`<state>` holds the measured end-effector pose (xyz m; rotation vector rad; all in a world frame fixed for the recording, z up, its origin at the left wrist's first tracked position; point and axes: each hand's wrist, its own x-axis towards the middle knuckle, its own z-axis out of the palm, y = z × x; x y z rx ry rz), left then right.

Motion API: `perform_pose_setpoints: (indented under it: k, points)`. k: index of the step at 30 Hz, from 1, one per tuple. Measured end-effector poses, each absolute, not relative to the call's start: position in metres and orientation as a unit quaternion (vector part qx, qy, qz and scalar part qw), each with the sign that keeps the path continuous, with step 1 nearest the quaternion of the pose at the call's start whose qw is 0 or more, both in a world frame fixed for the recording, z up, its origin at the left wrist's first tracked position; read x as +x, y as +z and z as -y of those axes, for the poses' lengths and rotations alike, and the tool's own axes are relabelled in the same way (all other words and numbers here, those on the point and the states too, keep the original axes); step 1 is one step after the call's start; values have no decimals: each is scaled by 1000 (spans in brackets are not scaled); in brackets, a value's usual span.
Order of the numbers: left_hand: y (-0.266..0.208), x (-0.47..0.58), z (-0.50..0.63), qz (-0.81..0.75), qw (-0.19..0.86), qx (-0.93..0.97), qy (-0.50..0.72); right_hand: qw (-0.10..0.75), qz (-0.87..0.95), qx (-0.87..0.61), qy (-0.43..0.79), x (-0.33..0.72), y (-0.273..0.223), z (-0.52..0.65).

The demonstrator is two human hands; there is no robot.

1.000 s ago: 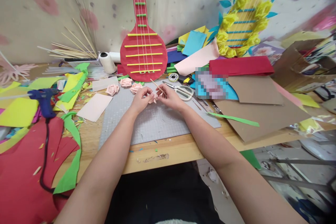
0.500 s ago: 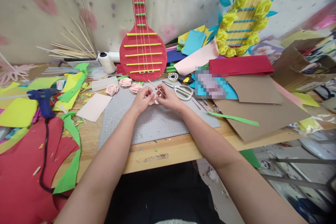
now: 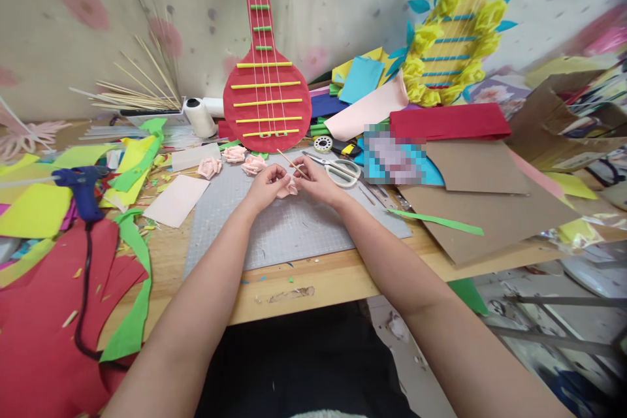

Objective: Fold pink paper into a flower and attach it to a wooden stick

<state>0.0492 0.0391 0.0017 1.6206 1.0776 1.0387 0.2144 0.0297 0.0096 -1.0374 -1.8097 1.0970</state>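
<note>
My left hand is closed on the left side of a pale pink paper flower, its fingers pinching the petals. From the right, my right hand touches the same flower and grips a thin wooden stick that slants up to the left. Both hands are just above the grey cutting mat. Behind them lie three finished-looking pink paper roses, one of them a rose near my left fingers. White-handled scissors rest right of my right hand.
A red paper lute leans at the back. At left are a blue glue gun, its cord and green crepe strips. Brown cardboard covers the right side; a roll of tape lies behind the scissors.
The pink flower shows more between my hands, its lower petals turned outward. My hands have barely shifted, and the stick stays in my right hand.
</note>
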Motion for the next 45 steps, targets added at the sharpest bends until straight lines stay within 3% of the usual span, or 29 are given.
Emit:
perform_pose_setpoints:
  k: [5, 16, 25, 41, 45]
  points:
    - [2, 51, -37, -434, 536, 588, 422, 413, 681, -382, 469, 216, 6, -32]
    - [6, 49, -32, -430, 542, 580, 430, 445, 598, -432, 508, 210, 8, -34]
    - [7, 49, -30, -404, 585, 557, 428, 423, 602, -425, 527, 211, 11, -33]
    - [6, 50, -34, -402, 580, 563, 429, 424, 598, -428, 528, 213, 16, -30]
    - [7, 48, -36, -425, 505, 568, 492, 456, 606, -426, 494, 215, 12, -35]
